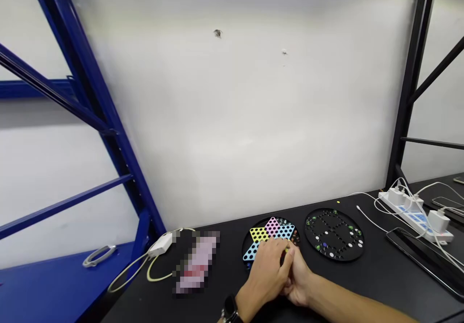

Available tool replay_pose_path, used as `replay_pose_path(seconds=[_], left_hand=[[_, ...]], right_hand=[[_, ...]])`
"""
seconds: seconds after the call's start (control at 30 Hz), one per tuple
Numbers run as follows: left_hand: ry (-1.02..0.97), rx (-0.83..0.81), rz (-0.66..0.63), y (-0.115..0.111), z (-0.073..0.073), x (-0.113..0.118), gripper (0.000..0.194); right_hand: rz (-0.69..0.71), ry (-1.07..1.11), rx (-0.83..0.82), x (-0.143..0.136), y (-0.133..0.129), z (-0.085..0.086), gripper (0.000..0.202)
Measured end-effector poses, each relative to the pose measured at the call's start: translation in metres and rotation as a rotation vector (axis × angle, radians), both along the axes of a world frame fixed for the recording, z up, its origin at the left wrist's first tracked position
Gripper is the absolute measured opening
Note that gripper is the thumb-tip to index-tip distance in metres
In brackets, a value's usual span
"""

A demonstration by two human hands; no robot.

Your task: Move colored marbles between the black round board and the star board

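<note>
A round black board with a colored star pattern [272, 225] lies on the black table, its lower part covered by my hands. My left hand [267, 267], with a watch at the wrist, reaches over the board, its fingers bent and partly hidden. My right hand [297, 277] touches it from the right, fingers curled. Something small and yellow shows between the fingertips; which hand grips it is unclear. To the right lies a second round black board [334, 236] with holes and white, green and blue marbles.
A white power strip [416, 216] with chargers and cables stands at the right, beside a black phone [427, 260]. At the left are a white adapter [161, 244], a blurred pink item [198, 264] and a blue metal frame [119, 144]. A white wall [253, 120] rises behind.
</note>
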State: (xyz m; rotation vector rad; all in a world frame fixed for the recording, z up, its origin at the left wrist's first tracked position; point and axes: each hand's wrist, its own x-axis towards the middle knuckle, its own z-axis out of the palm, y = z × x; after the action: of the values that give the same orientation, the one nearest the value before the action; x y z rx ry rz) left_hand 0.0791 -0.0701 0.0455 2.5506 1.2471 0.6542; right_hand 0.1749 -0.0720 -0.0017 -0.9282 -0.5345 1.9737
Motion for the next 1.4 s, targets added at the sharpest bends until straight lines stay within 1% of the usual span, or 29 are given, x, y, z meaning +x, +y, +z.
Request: replay_pose_path(seconds=[0.07,0.1,0.17,0.2,0.27,0.33,0.37,0.47,0.53,0.57,0.63,0.73,0.83,0.97,1.07,1.13,1.2,1.3,1.4], left_hand=[[-0.009,0.023,-0.020,-0.001,-0.001,-0.002,0.028],[-0.018,0.044,-0.027,-0.002,-0.001,-0.003,0.026],[-0.040,0.093,-0.054,-0.004,-0.001,-0.007,0.023],[-0.050,0.117,-0.069,-0.004,-0.001,-0.009,0.026],[-0.059,0.160,-0.069,-0.002,-0.001,-0.015,0.040],[-0.031,0.187,-0.032,0.003,-0.001,-0.020,0.048],[-0.006,0.191,-0.018,0.006,-0.002,-0.022,0.049],[0.084,0.179,-0.030,0.010,-0.008,-0.021,0.048],[0.134,0.173,-0.040,0.008,-0.014,-0.018,0.051],[0.150,0.172,-0.041,0.006,-0.016,-0.016,0.052],[0.158,0.170,-0.045,0.002,-0.018,-0.014,0.053],[0.142,0.170,-0.038,-0.001,-0.018,-0.014,0.047],[0.160,0.177,-0.036,-0.001,-0.018,-0.012,0.041],[0.254,0.214,-0.164,-0.004,-0.026,0.002,0.035],[0.329,0.226,-0.210,-0.004,-0.033,0.009,0.021],[0.357,0.218,-0.214,-0.002,-0.036,0.008,0.010],[0.374,0.215,-0.214,0.001,-0.037,0.003,0.005],[0.372,0.235,-0.230,0.007,-0.038,-0.004,0.013],[0.353,0.288,-0.294,0.013,-0.043,-0.008,0.024]], right_hand=[[-0.045,0.042,-0.079,0.004,0.001,0.010,0.051],[-0.053,0.049,-0.088,0.007,0.002,0.014,0.049],[-0.058,0.011,-0.025,0.015,0.008,0.018,0.048],[-0.086,-0.037,0.036,0.022,0.013,0.019,0.047],[-0.200,-0.213,0.218,0.039,0.025,0.018,0.048],[-0.319,-0.466,0.423,0.061,0.041,0.015,0.050],[-0.325,-0.586,0.488,0.074,0.048,0.014,0.051],[-0.383,-0.841,0.545,0.109,0.064,0.010,0.049],[-0.448,-1.070,0.614,0.125,0.069,0.008,0.049],[-0.457,-1.206,0.653,0.130,0.069,0.006,0.048],[-0.414,-1.458,0.693,0.134,0.068,0.004,0.047],[-0.306,-1.629,0.692,0.131,0.063,0.002,0.045],[-0.247,-1.691,0.726,0.126,0.060,0.005,0.044],[-0.240,-1.687,0.741,0.121,0.057,0.009,0.043],[-0.234,-1.661,0.741,0.118,0.056,0.008,0.043],[-0.235,-1.632,0.757,0.116,0.056,0.005,0.043],[-0.246,-1.588,0.793,0.113,0.057,0.002,0.044],[-0.266,-1.496,0.859,0.108,0.060,-0.002,0.046],[-0.264,-1.369,0.874,0.103,0.062,-0.005,0.049]])
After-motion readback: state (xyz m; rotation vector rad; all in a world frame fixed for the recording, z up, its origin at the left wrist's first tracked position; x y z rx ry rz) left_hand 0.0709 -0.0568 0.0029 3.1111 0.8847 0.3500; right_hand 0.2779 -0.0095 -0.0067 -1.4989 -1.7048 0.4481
